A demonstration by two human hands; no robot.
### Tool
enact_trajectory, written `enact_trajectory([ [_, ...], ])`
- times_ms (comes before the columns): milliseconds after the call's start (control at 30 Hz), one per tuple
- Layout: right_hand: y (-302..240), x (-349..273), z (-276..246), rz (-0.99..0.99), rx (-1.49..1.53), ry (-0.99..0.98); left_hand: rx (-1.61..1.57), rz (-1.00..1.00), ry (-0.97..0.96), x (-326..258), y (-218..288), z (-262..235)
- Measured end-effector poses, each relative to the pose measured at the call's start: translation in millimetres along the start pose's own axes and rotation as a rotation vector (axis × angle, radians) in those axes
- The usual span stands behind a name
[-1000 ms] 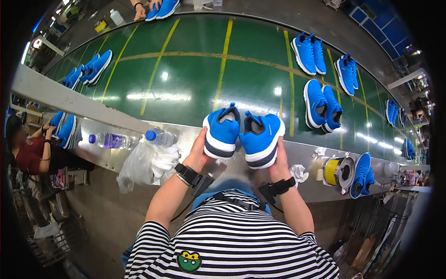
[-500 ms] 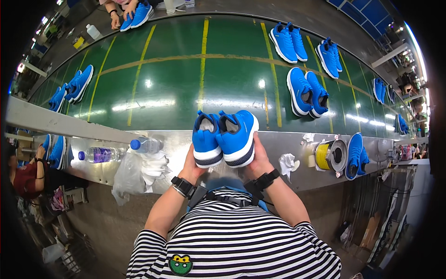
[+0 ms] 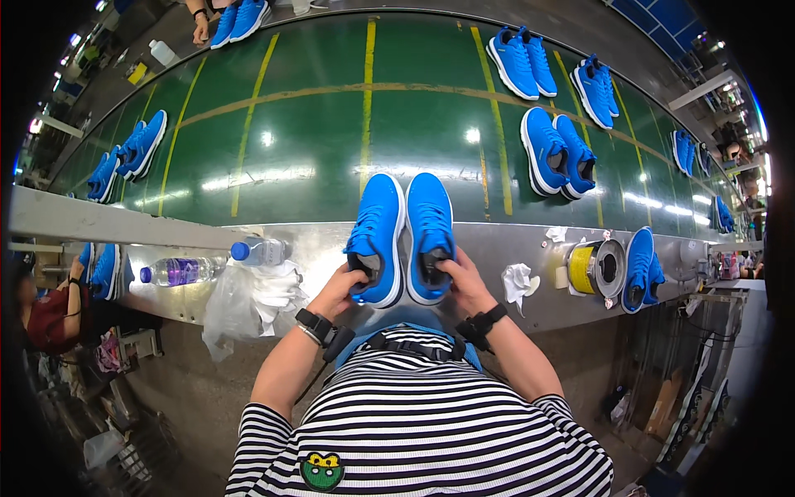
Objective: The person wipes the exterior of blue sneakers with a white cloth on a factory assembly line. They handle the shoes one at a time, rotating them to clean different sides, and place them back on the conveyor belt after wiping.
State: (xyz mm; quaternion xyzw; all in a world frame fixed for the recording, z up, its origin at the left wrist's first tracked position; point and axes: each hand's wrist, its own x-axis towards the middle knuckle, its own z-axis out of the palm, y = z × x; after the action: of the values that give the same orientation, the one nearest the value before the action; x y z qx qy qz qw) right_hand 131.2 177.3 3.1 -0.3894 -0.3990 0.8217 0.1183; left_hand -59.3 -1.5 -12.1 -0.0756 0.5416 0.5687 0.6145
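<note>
Two hands (image 3: 334, 293) (image 3: 466, 287) gripping one blue shoe (image 3: 378, 217) each; two clear bottles (image 3: 267, 252) at left.

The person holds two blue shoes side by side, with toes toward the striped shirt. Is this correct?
No: in the head view, the two blue shoes point their toes toward the green belt. The left hand and right hand do hold them side by side.

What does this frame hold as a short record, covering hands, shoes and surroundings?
Left hand: gripping the left-side blue shoe by its heel end
Right hand: gripping the right-side blue shoe by its heel end
Shoe pose: side by side, toes toward the green belt
Metal ledge, left: blue-capped bottle, plastic bag
Metal ledge, right: crumpled white paper, yellow round container
Across belt: another person's hand near blue shoes
</note>
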Motion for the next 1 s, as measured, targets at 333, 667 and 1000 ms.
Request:
enact_trajectory([
  [333, 6.5, -10.4, -16.1, 0.186, 0.36, -0.03, -0.054, -0.046, -0.115, -9.1, -2.5, -17.8],
  [667, 30.3, -5.1, -34.0, 0.244, 0.372, -0.02, 0.013, -0.032, -0.146, -20.8, 7.1, -16.9],
  [1000, 13.7, -17.3, -6.0, 0.204, 0.327, 0.004, 0.06, 0.0, -0.212, -19.0, 5.9, -29.7],
])
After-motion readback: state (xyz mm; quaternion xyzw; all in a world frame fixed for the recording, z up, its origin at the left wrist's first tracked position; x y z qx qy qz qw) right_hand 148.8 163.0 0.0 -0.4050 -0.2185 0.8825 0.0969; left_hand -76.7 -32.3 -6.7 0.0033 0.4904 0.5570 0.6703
